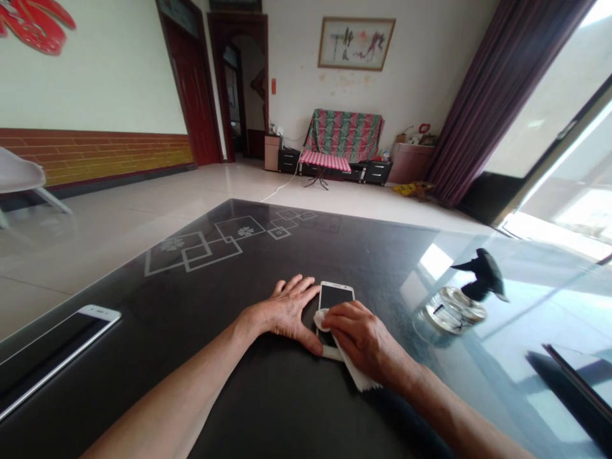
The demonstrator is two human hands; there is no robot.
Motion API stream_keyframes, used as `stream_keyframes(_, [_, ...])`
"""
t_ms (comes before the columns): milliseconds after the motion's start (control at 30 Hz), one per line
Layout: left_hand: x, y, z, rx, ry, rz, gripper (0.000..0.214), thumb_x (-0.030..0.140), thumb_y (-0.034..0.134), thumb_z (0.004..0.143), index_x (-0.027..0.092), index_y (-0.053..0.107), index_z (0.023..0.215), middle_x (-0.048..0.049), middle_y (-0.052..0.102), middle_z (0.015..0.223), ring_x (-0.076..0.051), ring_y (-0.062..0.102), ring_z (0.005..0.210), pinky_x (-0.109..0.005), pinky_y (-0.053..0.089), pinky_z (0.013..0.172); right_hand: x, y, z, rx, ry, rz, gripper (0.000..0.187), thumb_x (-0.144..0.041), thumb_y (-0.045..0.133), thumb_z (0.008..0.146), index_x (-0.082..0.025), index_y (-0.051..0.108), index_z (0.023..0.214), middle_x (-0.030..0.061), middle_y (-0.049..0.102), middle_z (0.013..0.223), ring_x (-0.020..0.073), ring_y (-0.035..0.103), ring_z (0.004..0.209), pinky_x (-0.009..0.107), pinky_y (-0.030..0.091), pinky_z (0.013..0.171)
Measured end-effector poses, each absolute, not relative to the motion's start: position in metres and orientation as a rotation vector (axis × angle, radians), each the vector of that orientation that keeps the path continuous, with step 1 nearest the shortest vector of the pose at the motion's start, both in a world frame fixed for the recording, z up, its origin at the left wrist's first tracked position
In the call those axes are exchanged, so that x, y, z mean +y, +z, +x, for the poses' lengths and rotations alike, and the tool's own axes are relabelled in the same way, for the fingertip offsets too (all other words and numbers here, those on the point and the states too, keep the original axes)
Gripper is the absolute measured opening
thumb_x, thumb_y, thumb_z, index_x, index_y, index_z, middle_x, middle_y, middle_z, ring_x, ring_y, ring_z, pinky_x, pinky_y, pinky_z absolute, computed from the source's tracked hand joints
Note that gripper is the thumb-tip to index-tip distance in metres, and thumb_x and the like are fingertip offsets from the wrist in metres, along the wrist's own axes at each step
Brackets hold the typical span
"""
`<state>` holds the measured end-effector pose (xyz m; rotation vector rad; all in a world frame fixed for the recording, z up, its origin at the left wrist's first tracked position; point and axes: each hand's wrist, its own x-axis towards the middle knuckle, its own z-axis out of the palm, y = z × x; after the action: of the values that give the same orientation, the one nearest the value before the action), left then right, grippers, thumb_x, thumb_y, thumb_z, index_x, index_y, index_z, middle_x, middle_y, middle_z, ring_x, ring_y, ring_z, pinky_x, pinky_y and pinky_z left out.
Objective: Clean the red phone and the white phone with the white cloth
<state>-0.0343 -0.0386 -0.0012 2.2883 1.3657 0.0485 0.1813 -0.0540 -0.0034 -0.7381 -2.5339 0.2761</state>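
A white smartphone (337, 293) lies face up on the dark glossy table (268, 408), its lower part partly covered by my hands. My left hand (291, 312) has its fingers spread on the tabletop, with the thumb and a fingertip against the phone's left edge. Pinched in my right hand (356, 335) is a crumpled white tissue (356, 371), pressed on the phone's screen. One end of the tissue hangs out below the hand, over the phone's lower right side.
A clear spray bottle (454, 309) with a black nozzle stands to the right. At the left edge lies a larger white-framed device (57, 350). Something dark and thin (578, 382) sits at the right edge. Beyond the table is a cloth-covered object (344, 134).
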Motion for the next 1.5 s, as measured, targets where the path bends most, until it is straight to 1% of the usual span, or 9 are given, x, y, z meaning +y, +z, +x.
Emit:
stream_keyframes(100, [-0.038,-0.003,-0.035,1.369,0.050,2.296,0.126,0.082,0.060,0.048,0.025,0.007,0.147,-0.0082,-0.004,0.155,-0.035,-0.013,0.139,-0.059,-0.002,0.108,-0.034,-0.006,0.179,-2.508,0.214,-0.716,0.022,-0.016,0.045,0.090,-0.021,0.065,0.097,0.0047,0.065,0.099,0.0164,0.057,0.091,0.031,0.044,0.085])
stream_keyframes(233, [-0.036,-0.007,-0.036,1.367,0.044,2.322,0.121,0.078,0.060,0.054,0.025,0.005,0.147,-0.0080,-0.005,0.155,-0.035,-0.012,0.139,-0.058,-0.002,0.108,-0.003,-0.009,0.176,-2.484,0.113,-0.757,0.022,-0.015,0.047,0.088,-0.021,0.067,0.096,0.0052,0.067,0.096,0.0168,0.059,0.087,0.032,0.045,0.083])
stream_keyframes(367, [-0.037,-0.006,-0.036,1.365,0.052,2.324,0.118,0.077,0.059,0.056,0.024,0.005,0.147,-0.0082,-0.005,0.155,-0.035,-0.012,0.139,-0.059,-0.002,0.108,0.006,-0.010,0.176,-2.477,0.073,-0.793,0.022,-0.014,0.049,0.087,-0.022,0.068,0.096,0.0053,0.067,0.095,0.0175,0.060,0.087,0.032,0.046,0.082])
stream_keyframes(500, [-0.038,-0.006,-0.035,1.369,0.076,2.314,0.123,0.080,0.059,0.052,0.025,0.005,0.147,-0.0089,-0.004,0.155,-0.036,-0.011,0.139,-0.059,-0.001,0.108,-0.018,-0.006,0.178,-2.514,0.141,-0.744,0.022,-0.014,0.048,0.088,-0.022,0.067,0.096,0.0051,0.067,0.098,0.0167,0.059,0.090,0.032,0.045,0.085])
stream_keyframes(733, [-0.033,-0.010,-0.036,1.352,0.110,2.343,0.117,0.076,0.060,0.055,0.027,0.005,0.147,-0.0088,-0.001,0.155,-0.036,-0.007,0.139,-0.061,0.000,0.107,-0.072,-0.002,0.193,-2.499,0.287,-0.851,0.022,-0.017,0.047,0.090,-0.024,0.066,0.100,0.0040,0.064,0.103,0.0167,0.057,0.092,0.031,0.047,0.083])
stream_keyframes(900, [-0.037,-0.006,-0.037,1.343,0.117,2.318,0.116,0.077,0.060,0.055,0.028,0.007,0.146,-0.0090,-0.001,0.155,-0.035,-0.008,0.139,-0.060,-0.001,0.107,-0.084,-0.001,0.206,-2.484,0.303,-0.858,0.022,-0.017,0.048,0.090,-0.024,0.066,0.101,0.0051,0.065,0.104,0.0176,0.057,0.093,0.031,0.049,0.083])
stream_keyframes(1167, [-0.039,-0.003,-0.036,1.336,0.133,2.292,0.120,0.077,0.063,0.051,0.029,0.008,0.146,-0.0078,0.001,0.155,-0.036,-0.008,0.139,-0.059,-0.003,0.107,-0.034,-0.010,0.222,-2.413,0.173,-0.892,0.023,-0.016,0.048,0.088,-0.023,0.067,0.099,0.0051,0.066,0.101,0.0181,0.060,0.091,0.032,0.049,0.082])
stream_keyframes(1367, [-0.038,-0.003,-0.037,1.336,0.114,2.292,0.120,0.077,0.063,0.052,0.029,0.006,0.147,-0.0073,-0.001,0.155,-0.036,-0.010,0.139,-0.059,-0.003,0.107,0.009,-0.006,0.216,-2.507,0.083,-0.884,0.022,-0.015,0.049,0.087,-0.022,0.068,0.096,0.0045,0.067,0.101,0.0172,0.061,0.090,0.032,0.047,0.083])
stream_keyframes(1500, [-0.039,-0.002,-0.036,1.338,0.108,2.297,0.120,0.077,0.062,0.052,0.027,0.006,0.147,-0.0078,0.000,0.155,-0.036,-0.009,0.139,-0.060,-0.003,0.107,0.017,-0.001,0.211,-2.526,0.067,-0.887,0.021,-0.014,0.049,0.086,-0.021,0.068,0.093,0.0044,0.068,0.097,0.0177,0.061,0.088,0.033,0.046,0.083])
